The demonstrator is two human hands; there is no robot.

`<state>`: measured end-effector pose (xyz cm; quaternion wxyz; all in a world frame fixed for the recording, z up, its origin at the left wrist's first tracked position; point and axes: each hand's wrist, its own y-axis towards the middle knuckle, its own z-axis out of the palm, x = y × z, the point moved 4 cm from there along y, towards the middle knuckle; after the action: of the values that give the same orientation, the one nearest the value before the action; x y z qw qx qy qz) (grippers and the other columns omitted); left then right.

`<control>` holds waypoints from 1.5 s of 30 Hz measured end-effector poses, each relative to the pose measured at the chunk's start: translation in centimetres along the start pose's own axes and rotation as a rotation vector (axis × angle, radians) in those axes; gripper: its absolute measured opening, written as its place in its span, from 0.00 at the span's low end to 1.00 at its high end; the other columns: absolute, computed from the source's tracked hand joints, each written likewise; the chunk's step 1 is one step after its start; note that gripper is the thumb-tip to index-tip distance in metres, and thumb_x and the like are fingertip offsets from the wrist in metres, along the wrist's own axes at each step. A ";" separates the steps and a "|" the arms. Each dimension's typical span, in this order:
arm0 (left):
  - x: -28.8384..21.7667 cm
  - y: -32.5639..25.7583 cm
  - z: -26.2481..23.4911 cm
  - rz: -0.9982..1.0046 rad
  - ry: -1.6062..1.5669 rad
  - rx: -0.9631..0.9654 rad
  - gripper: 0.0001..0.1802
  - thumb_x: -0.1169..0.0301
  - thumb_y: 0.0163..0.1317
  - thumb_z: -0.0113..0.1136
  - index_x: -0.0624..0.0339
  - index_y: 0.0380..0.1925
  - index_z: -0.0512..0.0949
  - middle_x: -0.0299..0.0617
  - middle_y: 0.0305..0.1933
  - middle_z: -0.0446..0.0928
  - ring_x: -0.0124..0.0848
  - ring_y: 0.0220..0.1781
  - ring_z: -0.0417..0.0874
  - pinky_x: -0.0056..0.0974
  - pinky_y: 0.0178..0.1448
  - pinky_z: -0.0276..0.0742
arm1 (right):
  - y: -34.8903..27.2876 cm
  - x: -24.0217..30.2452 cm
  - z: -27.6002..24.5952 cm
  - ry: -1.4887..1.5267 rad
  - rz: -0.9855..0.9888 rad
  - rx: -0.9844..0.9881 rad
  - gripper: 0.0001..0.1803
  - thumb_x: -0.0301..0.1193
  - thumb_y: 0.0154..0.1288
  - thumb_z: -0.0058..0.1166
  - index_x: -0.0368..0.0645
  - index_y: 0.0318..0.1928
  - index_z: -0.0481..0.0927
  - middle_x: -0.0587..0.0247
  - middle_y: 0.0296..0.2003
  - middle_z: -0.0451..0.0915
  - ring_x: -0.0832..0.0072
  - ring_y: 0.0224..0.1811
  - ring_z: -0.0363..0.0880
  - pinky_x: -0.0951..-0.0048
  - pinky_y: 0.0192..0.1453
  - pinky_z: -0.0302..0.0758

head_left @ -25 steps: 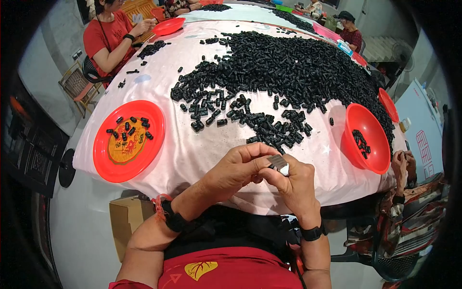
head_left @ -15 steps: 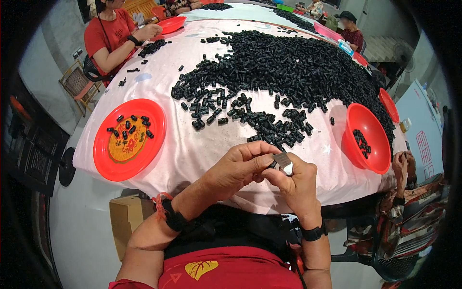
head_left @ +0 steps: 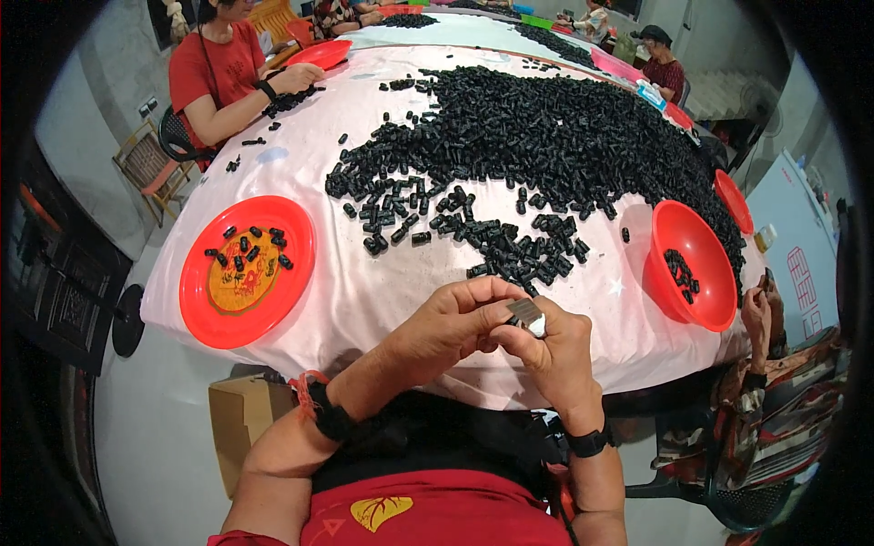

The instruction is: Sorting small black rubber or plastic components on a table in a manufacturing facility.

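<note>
My left hand [head_left: 451, 318] is closed, its thumb and forefinger pinching a small black cylindrical piece that is mostly hidden by the fingers. Against those fingertips lies a flat metal blade [head_left: 525, 311] with a white wrapped end, gripped by my right hand [head_left: 557, 350]. Both hands meet above the near edge of the cloth-covered table. Just beyond them, loose black cylindrical pieces [head_left: 537, 259] spread out from a large heap [head_left: 564, 127] of the same kind.
A red plate [head_left: 196, 305] with several black pieces stands on the left. On the right is a red bowl [head_left: 715, 296] holding more. A person in red [head_left: 214, 77] sits at the far left; another person's hand [head_left: 756, 314] is at the right edge. A cardboard box [head_left: 238, 414] stands below the table.
My hands stay together, with the blade tilted a little differently against the left fingertips. The whole view has shifted slightly. The person at the far left has moved a hand down toward a small pile.
</note>
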<state>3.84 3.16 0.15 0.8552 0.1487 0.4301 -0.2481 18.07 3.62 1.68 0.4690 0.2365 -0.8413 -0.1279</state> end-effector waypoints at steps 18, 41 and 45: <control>-0.3 0.0 0.1 0.033 -0.019 0.039 0.16 0.67 0.68 0.51 0.64 0.51 0.70 0.38 0.45 0.76 0.23 0.44 0.79 0.30 0.51 0.76 | -0.1 0.1 -0.2 0.011 0.020 0.016 0.21 0.47 0.54 0.63 0.40 0.30 0.80 0.55 0.17 0.76 0.63 0.18 0.77 0.69 0.21 0.70; -1.1 -0.4 0.4 -0.102 -0.050 -0.140 0.11 0.63 0.67 0.53 0.55 0.45 0.72 0.27 0.32 0.71 0.15 0.31 0.70 0.22 0.38 0.69 | 0.2 2.5 -1.4 0.191 -0.026 -0.022 0.11 0.26 0.57 0.59 0.38 0.41 0.78 0.61 0.31 0.82 0.82 0.32 0.79 0.80 0.33 0.73; -1.0 -0.2 0.4 -0.066 -0.093 -0.116 0.13 0.63 0.67 0.53 0.57 0.47 0.73 0.27 0.33 0.71 0.14 0.30 0.69 0.22 0.38 0.68 | 0.2 2.0 -1.2 0.218 0.035 -0.114 0.08 0.27 0.59 0.59 0.38 0.38 0.78 0.66 0.26 0.80 0.85 0.27 0.75 0.82 0.30 0.70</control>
<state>3.50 3.12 1.13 0.8727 0.0728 0.4083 -0.2576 18.15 2.76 3.85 0.5724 0.2072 -0.7808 -0.1406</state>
